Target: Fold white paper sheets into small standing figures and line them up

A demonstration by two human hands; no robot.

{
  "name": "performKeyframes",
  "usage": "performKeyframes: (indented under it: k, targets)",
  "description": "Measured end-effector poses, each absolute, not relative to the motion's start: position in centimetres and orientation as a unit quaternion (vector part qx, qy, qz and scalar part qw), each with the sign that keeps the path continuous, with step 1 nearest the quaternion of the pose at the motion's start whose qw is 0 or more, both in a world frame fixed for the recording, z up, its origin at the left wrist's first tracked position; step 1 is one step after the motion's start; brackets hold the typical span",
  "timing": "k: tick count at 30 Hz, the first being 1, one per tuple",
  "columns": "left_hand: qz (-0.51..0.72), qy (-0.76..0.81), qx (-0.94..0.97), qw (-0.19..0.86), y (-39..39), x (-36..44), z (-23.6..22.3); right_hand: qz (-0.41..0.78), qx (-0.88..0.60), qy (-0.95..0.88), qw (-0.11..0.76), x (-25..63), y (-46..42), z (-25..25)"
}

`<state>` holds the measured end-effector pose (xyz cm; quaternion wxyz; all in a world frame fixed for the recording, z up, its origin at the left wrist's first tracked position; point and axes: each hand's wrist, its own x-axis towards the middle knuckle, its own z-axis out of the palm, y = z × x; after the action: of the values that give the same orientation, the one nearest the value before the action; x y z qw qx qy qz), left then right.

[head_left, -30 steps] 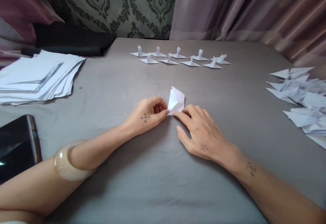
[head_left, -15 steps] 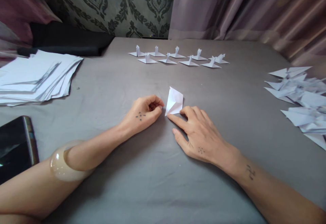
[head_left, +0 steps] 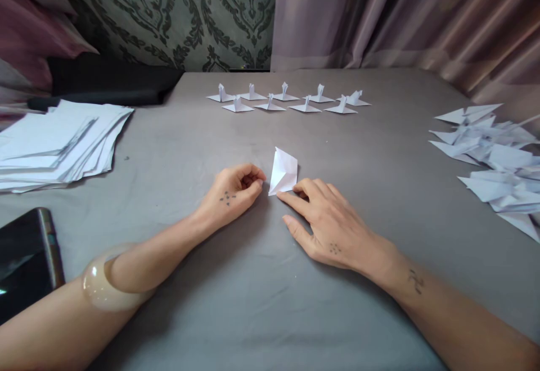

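A small folded white paper [head_left: 284, 170] lies on the grey cloth, with a raised crease near its lower edge. My right hand [head_left: 327, 219] rests to its lower right, index fingertip pressing the bottom edge and the other fingers by its right corner. The thumb is spread apart on the cloth. Just left of the paper is my left hand [head_left: 238, 188], its fingers curled and the thumb brought against the index finger. A narrow gap separates it from the paper, and nothing shows in its pinch.
Several folded paper figures [head_left: 270, 104] stand in two rows at the back. A stack of white sheets [head_left: 50, 140] lies left, above a dark phone [head_left: 29, 258]. More folded paper pieces [head_left: 498, 157] are heaped at right. A black cloth [head_left: 113, 81] lies at the back left.
The camera view has shifted slightly, so the scene sits a little lower and to the left. The right index finger still presses the paper's lower edge, where the crease looks flatter.
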<state>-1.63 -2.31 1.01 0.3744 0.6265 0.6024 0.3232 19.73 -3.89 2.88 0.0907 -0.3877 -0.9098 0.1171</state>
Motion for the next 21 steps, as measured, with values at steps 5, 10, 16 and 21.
performKeyframes:
  k: [5,10,16,21]
  targets:
    - [0.299,0.577,0.680,0.340,-2.3,-1.8,1.3,0.106,-0.392,-0.901,0.151,20.1,-3.3,2.1]
    - [0.257,0.520,0.772,0.260,-2.4,-1.6,1.5,0.102,-0.454,-0.847,0.255,19.9,-2.6,1.3]
    - [0.261,0.505,0.787,0.242,-2.4,-1.6,0.9,0.061,-0.491,-0.834,0.244,19.3,-3.0,1.8]
    - [0.253,0.494,0.798,0.234,-2.7,-1.6,0.7,0.054,-0.527,-0.797,0.289,19.3,-1.8,0.9]
